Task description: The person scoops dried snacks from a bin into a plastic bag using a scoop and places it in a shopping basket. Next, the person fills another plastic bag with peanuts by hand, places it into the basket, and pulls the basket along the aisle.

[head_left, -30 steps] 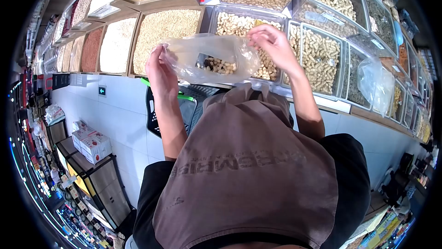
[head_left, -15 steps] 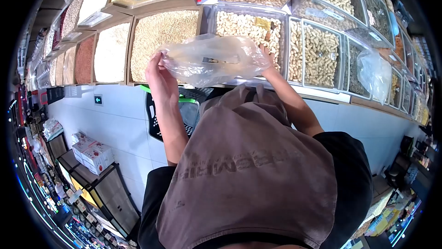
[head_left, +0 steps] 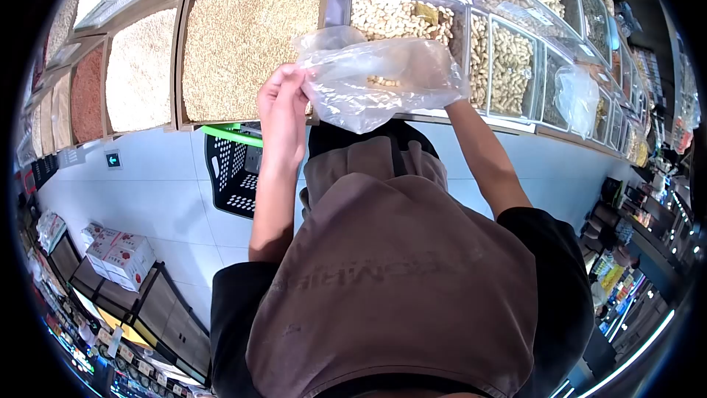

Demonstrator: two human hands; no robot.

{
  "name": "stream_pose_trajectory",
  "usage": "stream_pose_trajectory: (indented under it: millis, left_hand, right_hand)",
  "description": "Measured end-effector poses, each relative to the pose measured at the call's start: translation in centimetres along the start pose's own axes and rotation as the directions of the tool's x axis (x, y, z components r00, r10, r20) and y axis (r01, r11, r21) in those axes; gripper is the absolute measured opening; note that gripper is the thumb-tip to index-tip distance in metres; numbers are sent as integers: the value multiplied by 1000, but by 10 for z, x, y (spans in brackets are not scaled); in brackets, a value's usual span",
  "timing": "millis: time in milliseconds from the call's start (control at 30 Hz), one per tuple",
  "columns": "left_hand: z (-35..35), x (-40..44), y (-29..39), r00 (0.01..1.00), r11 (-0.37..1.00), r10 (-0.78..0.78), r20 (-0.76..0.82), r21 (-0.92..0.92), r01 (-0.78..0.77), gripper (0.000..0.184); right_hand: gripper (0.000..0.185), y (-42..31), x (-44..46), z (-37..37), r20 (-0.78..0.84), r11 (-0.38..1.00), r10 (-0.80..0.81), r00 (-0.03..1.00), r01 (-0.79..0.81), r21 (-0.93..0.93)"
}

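Observation:
A clear plastic bag stretches between my hands in front of a bin of pale nuts in their shells. My left hand pinches the bag's left edge with thumb and fingers. At the bag's right end is my right hand; its fingers are hidden by the plastic, so I cannot see what they hold. A few nuts show in the middle of the bag; whether they lie inside or behind it, I cannot tell. A yellowish packet lies on the nuts in the bin.
Left of the nut bin is a wooden bin of pale grain, then white grain. To the right, peanut-like nuts fill clear bins, with another plastic bag over them. A black basket with a green handle stands below.
The bag's right end has lifted and now covers my right fingers, which showed at the nuts before. My left hand has turned, still pinching the bag. The camera view has shifted.

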State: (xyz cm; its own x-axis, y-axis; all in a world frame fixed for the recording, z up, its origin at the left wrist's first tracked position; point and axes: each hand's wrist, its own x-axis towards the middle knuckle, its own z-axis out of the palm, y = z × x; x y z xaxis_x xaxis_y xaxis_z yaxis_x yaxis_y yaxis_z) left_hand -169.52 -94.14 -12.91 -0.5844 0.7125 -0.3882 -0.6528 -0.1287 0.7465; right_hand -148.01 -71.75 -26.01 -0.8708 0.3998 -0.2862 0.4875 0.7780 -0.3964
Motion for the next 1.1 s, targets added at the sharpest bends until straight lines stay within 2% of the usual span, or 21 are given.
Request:
stream_pose_trajectory:
  millis: [167, 267, 433, 567, 633, 700, 733, 767, 833, 867, 967, 1000, 1100]
  left_hand:
    - [-6, 16, 24, 986, 996, 69, 155, 54, -78, 12]
    - [6, 19, 30, 976, 984, 171, 137, 34, -177, 14]
    - [20, 11, 17, 974, 982, 174, 144, 53, -183, 13]
    - [23, 12, -9, 981, 997, 68, 181, 11, -71, 11]
    - [34, 12, -15, 994, 997, 73, 78, 11, -74, 14]
    - [33, 19, -19, 993, 997, 80, 92, 16, -82, 16]
    - [33, 22, -18, 989, 997, 66, 131, 33, -71, 16]
    - [34, 26, -16, 985, 997, 53, 167, 55, -63, 16]
    - [42, 31, -11, 985, 993, 68, 157, 85, -82, 13]
    - [47, 36, -9, 981, 994, 65, 185, 76, -80, 9]
    - [76, 47, -3, 976, 991, 103, 194, 61, -117, 11]
    - [81, 49, -2, 971, 990, 108, 214, 63, -124, 11]
    - [85, 45, -6, 966, 990, 119, 230, 46, -133, 12]
  right_hand:
    - [54, 27, 12, 33, -216, 995, 89, 972, -96, -25]
    - [51, 36, 8, 38, -279, 992, 124, 952, -120, 31]
    - [46, 52, -15, 28, -375, 967, 157, 914, -64, 248]
    - [42, 62, -31, 23, -432, 891, 222, 874, -2, 454]
    - [40, 67, -27, 21, -457, 821, 282, 843, 34, 569]
    - [27, 74, -14, 4, -158, 576, 379, 912, -99, 812]
    - [18, 74, -10, -6, -80, 535, 443, 893, -192, 823]
    - [18, 73, -6, -15, -87, 539, 433, 897, -181, 823]
    - [19, 71, -2, -33, -214, 578, 356, 910, -35, 815]
    - [20, 50, -8, -64, -186, 614, 368, 911, -88, 784]
    - [21, 43, -8, -110, -257, 655, 282, 924, 11, 756]
    - [20, 35, -8, -128, -178, 576, 279, 944, -16, 817]
    - [18, 8, -12, -177, -103, 534, 200, 974, -21, 846]
